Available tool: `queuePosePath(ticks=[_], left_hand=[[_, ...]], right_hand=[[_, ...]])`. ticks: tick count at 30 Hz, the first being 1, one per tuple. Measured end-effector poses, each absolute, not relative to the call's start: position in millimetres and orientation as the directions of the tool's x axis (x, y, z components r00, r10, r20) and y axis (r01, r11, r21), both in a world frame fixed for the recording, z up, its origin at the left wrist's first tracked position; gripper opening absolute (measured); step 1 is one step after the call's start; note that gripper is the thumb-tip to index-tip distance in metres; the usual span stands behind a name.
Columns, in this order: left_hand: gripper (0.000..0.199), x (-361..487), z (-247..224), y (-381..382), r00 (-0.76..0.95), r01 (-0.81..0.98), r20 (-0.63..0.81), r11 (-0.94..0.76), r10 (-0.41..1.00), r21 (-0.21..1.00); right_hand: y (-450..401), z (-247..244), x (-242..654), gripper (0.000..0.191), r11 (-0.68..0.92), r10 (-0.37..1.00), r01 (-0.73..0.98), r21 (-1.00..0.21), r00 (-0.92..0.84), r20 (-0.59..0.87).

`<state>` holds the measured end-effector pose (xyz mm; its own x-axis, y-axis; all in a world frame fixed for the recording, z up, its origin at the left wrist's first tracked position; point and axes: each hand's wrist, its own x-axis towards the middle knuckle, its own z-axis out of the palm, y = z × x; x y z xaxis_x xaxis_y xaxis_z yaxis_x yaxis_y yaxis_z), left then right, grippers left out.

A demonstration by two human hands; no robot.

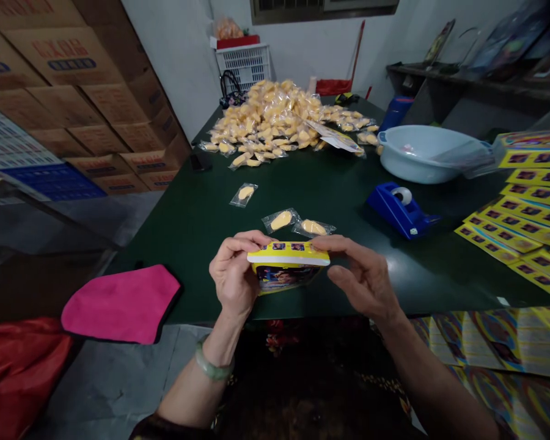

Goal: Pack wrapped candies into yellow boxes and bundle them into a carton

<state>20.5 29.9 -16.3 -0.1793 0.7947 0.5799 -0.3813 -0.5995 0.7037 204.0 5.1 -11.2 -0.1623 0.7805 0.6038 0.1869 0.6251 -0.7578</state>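
A folded yellow printed card [291,272] with a white edge and a dark picture is held up at the near edge of the green table. My left hand [236,269] is closed on its left end, with the thumb and fingers at the top fold. On the right end, my right hand [364,275] pinches loosely, its forefinger lying along the top edge and its thumb low beside the card. Just beyond the card lie two clear sachets, one with a pale yellow foot-shaped piece [282,220] and one with a similar piece [314,227]. A third sachet [245,194] lies farther left.
A big heap of similar sachets [275,116] covers the table's far end. On the right are a blue tape dispenser [398,211], a light blue basin [433,156] and stacked yellow cards [522,220]. A pink cloth [119,302] lies at left, near stacked cartons [73,67].
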Motion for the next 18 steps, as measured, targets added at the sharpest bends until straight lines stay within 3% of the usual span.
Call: queuePosePath(ticks=[2,5,13,18], left_hand=[[0.018,19,-19,28,-0.17,-0.371,0.595,-0.61,0.786,0.7],[0.012,14,-20,26,-0.129,-0.253,0.636,-0.645,0.761,0.721],[0.013,-16,9,21,0.234,0.072,0.59,-0.619,0.773,0.782],[0.014,-25,16,27,0.353,0.039,0.554,-0.603,0.754,0.797]], right_hand=[[3,-8,201,0.016,0.611,0.79,0.205,-0.765,-0.094,0.605],[1,-5,197,0.012,0.594,0.798,0.262,-0.761,-0.073,0.598],[-1,-8,194,0.024,0.654,0.718,0.419,-0.63,-0.082,0.691],[-1,-9,186,0.021,0.711,0.635,0.456,-0.535,-0.09,0.767]])
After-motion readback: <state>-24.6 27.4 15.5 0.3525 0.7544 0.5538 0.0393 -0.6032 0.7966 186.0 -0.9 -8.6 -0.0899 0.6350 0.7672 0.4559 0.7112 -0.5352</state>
